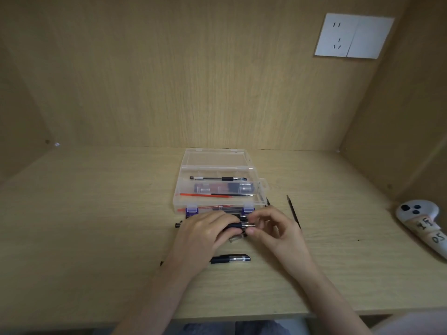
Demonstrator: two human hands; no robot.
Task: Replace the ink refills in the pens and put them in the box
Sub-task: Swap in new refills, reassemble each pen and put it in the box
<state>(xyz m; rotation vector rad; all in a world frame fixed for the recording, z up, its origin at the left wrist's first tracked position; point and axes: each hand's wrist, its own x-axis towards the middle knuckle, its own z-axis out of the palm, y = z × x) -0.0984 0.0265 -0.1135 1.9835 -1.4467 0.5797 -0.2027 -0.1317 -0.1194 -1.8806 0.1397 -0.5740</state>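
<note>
The left hand (202, 234) is wrapped around the barrel of a black pen (235, 225), fingers closed on the grip section, holding it level just in front of the box (219, 187). The pen's back end (178, 225) projects from the left side of this hand. Below the hands, a capped black pen (229, 258) lies on the tabletop (96, 238), apart from both hands.

The right hand (273, 228) meets the held pen at its metal tip (249, 224); thumb and forefinger are pinched on the tip piece. Judged from this pose, the step in hand is threading the tip cone on or off the barrel; which of the two cannot be told.

To perform the step well:
- Keep the left hand fixed and rotate only the tip piece.
- Hold barrel and cone on one axis so the thread does not cross.
- Work over the tabletop, so that a released small part does not roll away.

The clear box stands open behind the hands, lid back. It holds one assembled pen (219, 178), a red refill (203, 195) and a dark refill (232, 195). To the right of the box a loose thin refill (294, 211) lies on the tabletop, near the right hand but not touching it. A white controller (420, 218) rests at the far right edge.
</note>
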